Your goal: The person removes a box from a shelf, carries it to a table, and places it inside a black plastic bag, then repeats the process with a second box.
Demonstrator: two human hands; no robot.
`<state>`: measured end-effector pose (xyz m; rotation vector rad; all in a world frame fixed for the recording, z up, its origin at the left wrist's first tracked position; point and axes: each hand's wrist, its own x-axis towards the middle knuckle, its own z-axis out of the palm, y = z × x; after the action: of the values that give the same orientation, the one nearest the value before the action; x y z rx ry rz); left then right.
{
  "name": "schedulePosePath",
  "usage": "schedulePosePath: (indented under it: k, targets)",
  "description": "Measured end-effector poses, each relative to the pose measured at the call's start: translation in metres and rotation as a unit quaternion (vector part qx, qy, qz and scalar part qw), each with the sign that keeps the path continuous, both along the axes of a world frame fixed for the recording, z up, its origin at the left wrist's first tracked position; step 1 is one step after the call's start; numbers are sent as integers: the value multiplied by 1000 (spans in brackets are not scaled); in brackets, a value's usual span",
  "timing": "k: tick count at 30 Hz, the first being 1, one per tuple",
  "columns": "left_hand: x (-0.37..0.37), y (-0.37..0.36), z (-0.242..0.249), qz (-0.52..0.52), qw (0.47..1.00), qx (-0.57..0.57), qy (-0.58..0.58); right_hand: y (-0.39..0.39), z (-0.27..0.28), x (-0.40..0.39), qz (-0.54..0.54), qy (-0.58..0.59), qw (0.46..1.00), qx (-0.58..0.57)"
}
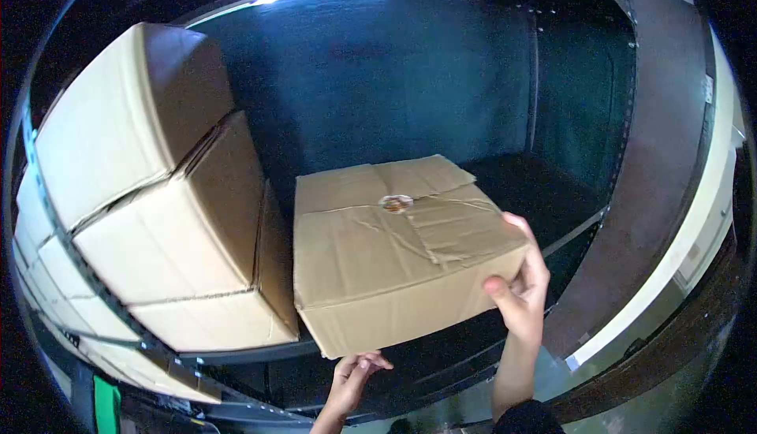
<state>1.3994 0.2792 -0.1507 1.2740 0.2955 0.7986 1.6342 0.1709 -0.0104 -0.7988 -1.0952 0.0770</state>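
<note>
A brown cardboard box (371, 257) with folded top flaps and a round sticker (396, 203) sits tilted at the front of a dark shelf. My right hand (522, 280) grips its right front corner, thumb on the front face and fingers round the side. Under the front left bottom edge is my left hand (359, 375), its fingers bent and right at that edge, partly hidden by the box. Both arms reach up from below.
Stacked cardboard boxes (162, 237) stand to the left of the held box. More boxes (67, 276) lie beyond a metal upright (47, 189). The shelf's dark back panel (378, 79) rises behind. A brown wall (670, 119) borders the right, and a green object (106, 404) is low left.
</note>
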Motion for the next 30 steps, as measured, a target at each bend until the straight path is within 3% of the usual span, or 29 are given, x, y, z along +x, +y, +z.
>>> schedulePosePath:
  k: [5, 6, 9, 14, 18, 21, 22, 25, 26, 30]
  targets:
    - [-2, -44, 11, 11, 984, -174, -22, -52, -10, -31, -14, 49, 998, 30]
    - [-4, -45, 8, -63, 980, -181, -59, -63, -14, -39, -21, 55, 998, 30]
    - [-20, -57, 4, -53, 941, -291, -162, -95, -24, -61, -17, 76, 997, 22]
    - [-45, -104, 7, 8, 927, -323, -191, -162, -36, -81, -12, 83, 996, -38]
    - [-68, -141, 4, 65, 933, -306, -177, -184, -42, -77, 20, -85, 996, -33]
    - [-91, -168, 0, 120, 933, -296, -167, -186, -58, -76, 88, -98, 991, -37]
    - [-99, -176, -1, 137, 934, -288, -161, -179, -63, -75, 162, -75, 984, -4]
    - [-126, -200, 1, 199, 931, -272, -140, -167, -66, -97, 305, 89, 946, -58]
    - [-134, -208, 0, 221, 929, -266, -131, -163, -59, -106, 322, 108, 931, -130]
    - [-146, -232, -3, 332, 905, -249, -90, -108, -70, -110, 415, 121, 879, -202]
